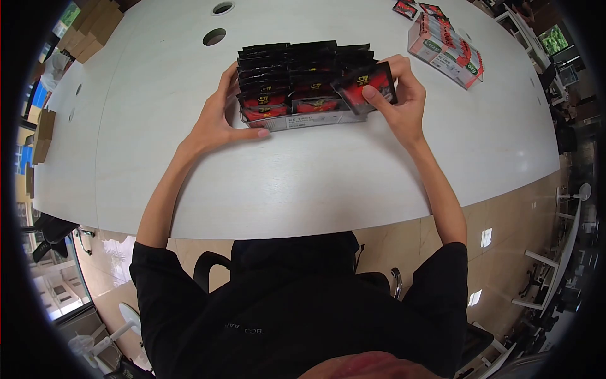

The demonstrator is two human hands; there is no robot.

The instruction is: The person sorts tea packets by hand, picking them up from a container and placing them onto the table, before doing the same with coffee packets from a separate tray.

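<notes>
A clear tray (309, 120) with a printed label on its front stands on the white table, filled with several rows of black and red packets (264, 100). My left hand (218, 117) grips the tray's left end, its thumb along the front edge and its fingers behind the side. Between the thumb and fingers of my right hand (404, 101) is a black and red packet (366, 87), tilted at the tray's right front corner. The packet overlaps that end of the tray and hides what lies behind it.
On the white table (284, 183), a second tray (445, 54) of red, white and green packets stands at the back right, with loose black and red packets (405, 9) behind it. Two round holes are at the back. Cardboard boxes (91, 28) are at the far left.
</notes>
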